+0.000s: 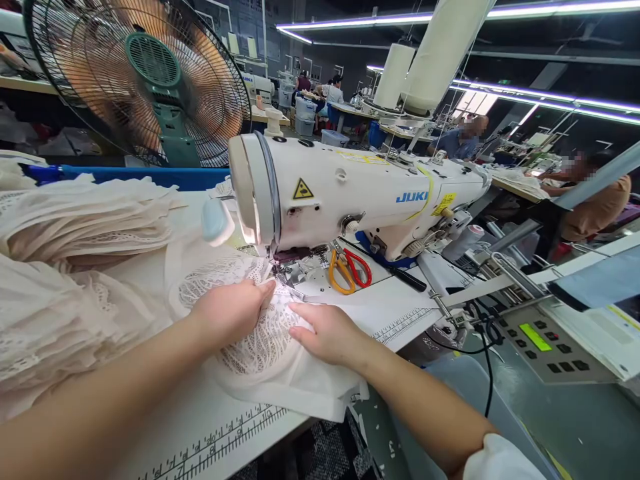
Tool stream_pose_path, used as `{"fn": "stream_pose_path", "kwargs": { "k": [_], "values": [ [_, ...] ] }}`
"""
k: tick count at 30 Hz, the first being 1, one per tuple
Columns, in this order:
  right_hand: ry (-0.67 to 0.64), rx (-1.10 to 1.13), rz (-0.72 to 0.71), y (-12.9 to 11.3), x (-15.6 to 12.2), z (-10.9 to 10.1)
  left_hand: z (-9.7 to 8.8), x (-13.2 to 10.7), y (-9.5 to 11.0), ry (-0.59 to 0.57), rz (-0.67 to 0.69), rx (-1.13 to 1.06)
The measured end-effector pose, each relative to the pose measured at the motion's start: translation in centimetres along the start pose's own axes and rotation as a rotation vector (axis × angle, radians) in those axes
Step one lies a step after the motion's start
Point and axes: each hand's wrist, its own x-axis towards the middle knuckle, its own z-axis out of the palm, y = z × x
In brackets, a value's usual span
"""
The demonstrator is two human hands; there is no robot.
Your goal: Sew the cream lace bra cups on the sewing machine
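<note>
A cream lace garment piece (267,340) lies on the sewing table, its upper edge at the needle area of a white JUKI sewing machine (320,200). My left hand (230,315) is closed on the lace just left of the presser foot (281,272), its fingertips partly hidden. On the right side, my right hand (327,330) grips the same piece between thumb and fingers, a little below the foot. Plain fabric hangs from the piece over the table's front edge. Beyond my hands, scissors (341,272) with one orange and one red handle rest beside the machine.
Stacks of cream lace fabric (85,223) cover the table's left side. A large fan (150,80) stands behind them. A black-handled tool (407,279) lies right of the scissors. A control box (550,340) and elastic feed are at the right. Co-workers sit farther back.
</note>
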Motion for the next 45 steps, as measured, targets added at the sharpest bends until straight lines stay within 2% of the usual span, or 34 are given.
{"fn": "stream_pose_path", "kwargs": {
  "k": [9, 17, 21, 23, 25, 28, 31, 34, 36, 40, 45],
  "values": [
    [-0.063, -0.077, 0.023, -0.4, 0.3, -0.3, -0.6, 0.0, 0.0, 0.028, -0.014, -0.012],
    [-0.083, -0.126, 0.052, -0.8, 1.8, -0.9, -1.1, 1.5, -1.3, 0.056, -0.046, -0.028],
    [-0.095, -0.19, 0.036, -0.8, 1.4, -1.1, -1.3, 0.4, -1.7, 0.12, -0.07, -0.023],
    [-0.089, -0.272, -0.009, -0.4, 0.7, -1.3, -1.1, -0.7, -1.7, 0.192, -0.067, -0.013],
    [-0.079, -0.348, -0.073, 0.1, 0.0, -1.4, -0.7, -1.8, -1.6, 0.211, -0.029, 0.055],
    [-0.074, -0.413, -0.143, 1.0, -0.8, -1.5, 0.0, -2.9, -1.5, 0.029, 0.001, 0.209],
    [-0.086, -0.437, -0.155, 1.3, -0.8, -1.5, 0.3, -3.1, -1.5, -0.125, -0.067, 0.236],
    [-0.111, -0.445, -0.146, 1.1, -0.2, -1.7, 0.3, -2.6, -2.0, -0.134, -0.125, 0.192],
    [-0.134, -0.451, -0.125, 0.8, 0.3, -1.8, 0.4, -1.9, -2.9, -0.094, -0.141, 0.13],
    [-0.162, -0.463, -0.083, 0.0, 1.3, -2.1, 0.7, -0.1, -5.0, 0.024, -0.111, -0.002],
    [-0.224, -0.485, -0.04, -0.9, 2.3, -2.4, 0.4, 1.5, -6.6, 0.062, -0.061, -0.039]
  ]
}}
